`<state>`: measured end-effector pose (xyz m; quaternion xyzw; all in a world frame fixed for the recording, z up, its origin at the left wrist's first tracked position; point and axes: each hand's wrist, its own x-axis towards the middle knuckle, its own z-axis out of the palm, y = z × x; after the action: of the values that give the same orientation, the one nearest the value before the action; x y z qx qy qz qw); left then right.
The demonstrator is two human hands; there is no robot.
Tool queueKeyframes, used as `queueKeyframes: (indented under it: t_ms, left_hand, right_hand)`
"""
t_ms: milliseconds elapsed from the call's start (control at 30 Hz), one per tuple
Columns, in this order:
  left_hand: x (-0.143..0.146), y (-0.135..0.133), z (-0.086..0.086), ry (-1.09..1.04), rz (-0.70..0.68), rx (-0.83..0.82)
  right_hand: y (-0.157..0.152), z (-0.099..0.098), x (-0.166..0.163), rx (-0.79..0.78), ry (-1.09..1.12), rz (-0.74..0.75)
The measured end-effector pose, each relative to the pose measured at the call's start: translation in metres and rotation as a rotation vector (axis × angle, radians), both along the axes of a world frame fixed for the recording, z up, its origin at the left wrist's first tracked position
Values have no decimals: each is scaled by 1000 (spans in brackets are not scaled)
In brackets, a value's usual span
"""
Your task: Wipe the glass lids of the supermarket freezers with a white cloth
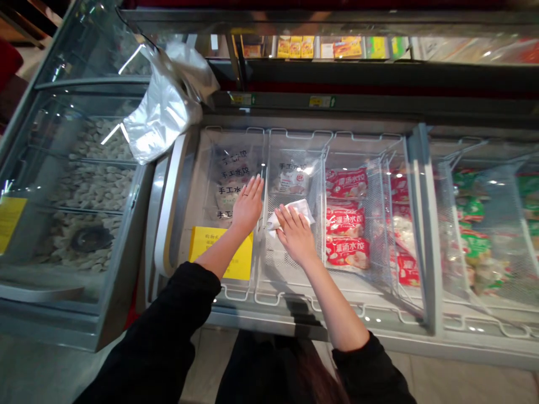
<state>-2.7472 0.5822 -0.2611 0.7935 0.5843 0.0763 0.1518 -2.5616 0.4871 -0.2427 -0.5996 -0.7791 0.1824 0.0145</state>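
Under my right hand [297,233] is a folded white cloth [306,209], held with the fingers laid over it against the glass lid [290,275] of a chest freezer. My left hand [249,205] rests on the same lid, palm down, fingers stretched out and nothing in it. Beneath the glass near my left hand lie clear bags with black lettering [229,174]. Another such bag [292,179] is just beyond the cloth. Red dumpling packets [345,219] fill the wire compartment to the right. A yellow sign [221,252] is partly covered by my left forearm.
Clear plastic bags [162,112] hang at the freezer's left corner. A glass-covered bin of loose white pieces [92,185] stands on the left. Further right, a frame bar [427,224] divides off green packets [475,241]. Behind runs a shelf with yellow boxes [295,47].
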Motion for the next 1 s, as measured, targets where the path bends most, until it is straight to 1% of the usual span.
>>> queueKeyframes:
  t_ms: [67,100,200,267,300,367,400,467,533,633,700,767,833,933,1000]
  left_hand:
    - [-1,6,-4,-2,-17,6]
    - [-2,7,-5,-3,-14,9]
    - [-3,7,-9,-12,4,24]
    - [-2,5,-10,-21,12,28]
    - [-2,5,-10,-23,13,26]
    - [-2,5,-9,-15,16,15]
    - [-2,5,-8,-8,17,8]
    - [-2,5,-7,4,11,-5]
    - [-3,5,-6,6,0,-18]
    - [-3,5,-5,0,-2,-25]
    - [-3,5,-6,2,3,-28]
    - [-3,5,-6,12,1,-36]
    - [-3,5,-6,27,-2,-43]
    - [-2,5,-6,47,-4,-40]
    - [-2,5,-6,51,-6,-35]
  right_hand:
    - [-2,-1,20,-6,-27,-42]
    - [3,-3,29,-2,-38,-85]
    - [38,-9,42,33,-41,-249]
    - [69,-11,35,57,-21,-311]
    - [83,-11,27,63,-7,-315]
    - [101,-7,7,59,29,-278]
    - [103,-4,-2,51,50,-246]
    - [96,2,-15,30,88,-180]
    - [77,5,-16,2,103,-135]
    - [50,4,0,-20,70,-132]
    - [47,0,15,-9,27,-172]
    - [61,-5,24,14,-8,-230]
    - [89,-8,21,38,-16,-279]
    - [133,-10,0,62,19,-278]
    - [146,-10,-17,69,43,-224]
